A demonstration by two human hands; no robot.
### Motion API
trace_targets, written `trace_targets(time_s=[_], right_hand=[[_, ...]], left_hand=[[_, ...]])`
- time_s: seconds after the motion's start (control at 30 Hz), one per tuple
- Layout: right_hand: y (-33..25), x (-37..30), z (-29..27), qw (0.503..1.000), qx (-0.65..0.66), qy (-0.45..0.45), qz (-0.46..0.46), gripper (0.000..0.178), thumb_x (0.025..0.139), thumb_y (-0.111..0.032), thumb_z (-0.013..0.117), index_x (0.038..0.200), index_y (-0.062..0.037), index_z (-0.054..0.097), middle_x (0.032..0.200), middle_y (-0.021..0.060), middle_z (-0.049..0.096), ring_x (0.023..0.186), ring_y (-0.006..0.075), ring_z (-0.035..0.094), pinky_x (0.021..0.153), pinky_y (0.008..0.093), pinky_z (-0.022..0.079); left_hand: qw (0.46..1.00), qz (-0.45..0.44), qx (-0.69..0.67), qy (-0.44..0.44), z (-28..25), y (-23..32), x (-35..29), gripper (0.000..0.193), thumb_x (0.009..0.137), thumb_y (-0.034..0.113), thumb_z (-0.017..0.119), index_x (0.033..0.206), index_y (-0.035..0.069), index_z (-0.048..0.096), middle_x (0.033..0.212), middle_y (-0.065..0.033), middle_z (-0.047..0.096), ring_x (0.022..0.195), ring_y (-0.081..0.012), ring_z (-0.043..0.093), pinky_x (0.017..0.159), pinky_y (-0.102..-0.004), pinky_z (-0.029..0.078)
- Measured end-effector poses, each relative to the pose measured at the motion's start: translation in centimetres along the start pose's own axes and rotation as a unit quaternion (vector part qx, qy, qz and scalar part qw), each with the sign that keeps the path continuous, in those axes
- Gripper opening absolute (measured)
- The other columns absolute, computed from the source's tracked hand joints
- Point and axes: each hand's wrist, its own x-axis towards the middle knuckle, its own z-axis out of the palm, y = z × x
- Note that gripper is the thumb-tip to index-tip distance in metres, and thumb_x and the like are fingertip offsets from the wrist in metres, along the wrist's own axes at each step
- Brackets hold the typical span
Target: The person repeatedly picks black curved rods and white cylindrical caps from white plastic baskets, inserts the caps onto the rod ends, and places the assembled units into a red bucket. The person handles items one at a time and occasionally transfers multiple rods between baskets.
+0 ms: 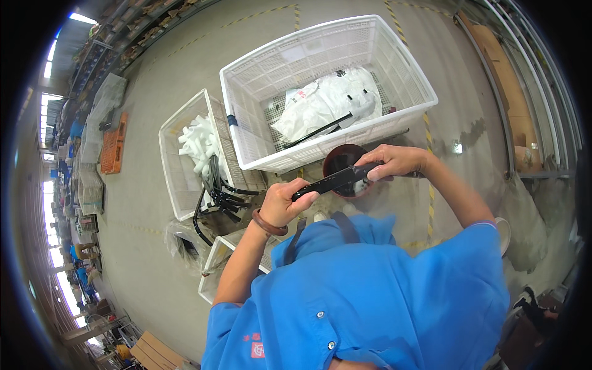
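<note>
In front of my body, both hands grip a glossy black bar-shaped piece that slants up to the right. My left hand, with a brown bangle on its wrist, is closed on the lower left end, thumb along it. My right hand is closed round the thicker upper right end. A short dark end shows beyond that hand; I cannot tell whether it is part of the same piece. Directly below the bar stands a dark reddish-brown bucket with small pale bits inside.
A large white crate ahead holds a white plastic sack and thin black strips. Left of it, a smaller white crate has white foam tubes and bent black tubes. Another crate stands by my left arm. Racking lines the right.
</note>
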Motion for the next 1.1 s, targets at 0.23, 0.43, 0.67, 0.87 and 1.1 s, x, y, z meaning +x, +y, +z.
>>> trace_targets(time_s=[0.23,0.43,0.67,0.87,1.1], right_hand=[[-1.1,-0.6,0.9,0.981,0.149,-0.114,0.052,0.044,0.092,-0.045,0.066,0.109,-0.0035,0.063,0.073,-0.0010,0.056,0.058,0.0039,0.050,0.049,0.0199,0.040],[-0.5,-1.0,1.7,0.968,0.205,-0.119,0.080,0.041,0.095,-0.042,0.061,0.107,-0.0033,0.061,0.070,-0.0002,0.055,0.054,0.0044,0.050,0.046,0.0203,0.039],[-2.0,-0.7,1.6,0.979,0.076,-0.151,0.112,0.037,0.096,-0.042,0.059,0.100,-0.0055,0.062,0.068,0.0024,0.056,0.053,0.0087,0.052,0.048,0.0248,0.041],[-3.8,-1.7,4.6,0.951,-0.305,0.029,-0.033,0.034,0.085,-0.035,0.072,0.095,-0.0051,0.059,0.075,0.0169,0.062,0.075,0.0350,0.064,0.065,0.0416,0.048],[-3.0,4.3,9.4,0.730,-0.599,0.256,-0.208,0.017,0.082,-0.023,0.063,0.084,-0.0088,0.055,0.069,0.0093,0.059,0.060,0.0255,0.063,0.053,0.0401,0.047]], left_hand=[[0.999,0.007,0.034,-0.040,-0.3,1.6,-0.9,0.029,0.088,0.032,0.070,0.091,0.004,0.066,0.066,-0.0112,0.064,0.060,-0.0285,0.066,0.056,-0.0366,0.051],[0.995,0.072,0.069,-0.002,0.1,1.8,-1.7,0.030,0.084,0.032,0.074,0.088,0.004,0.065,0.068,-0.0112,0.063,0.058,-0.0284,0.064,0.052,-0.0351,0.050],[0.988,0.106,0.095,-0.052,0.7,2.2,-1.7,0.033,0.084,0.037,0.074,0.088,0.006,0.065,0.067,-0.0108,0.061,0.057,-0.0302,0.062,0.051,-0.0365,0.049],[0.997,0.033,0.069,-0.027,1.5,2.2,-1.6,0.036,0.087,0.041,0.070,0.085,0.006,0.064,0.067,-0.0112,0.062,0.058,-0.0312,0.063,0.052,-0.0384,0.050],[0.993,0.002,0.090,-0.081,2.2,2.0,0.9,0.036,0.088,0.037,0.070,0.099,0.003,0.065,0.074,-0.0166,0.067,0.069,-0.0347,0.067,0.062,-0.0394,0.051]])
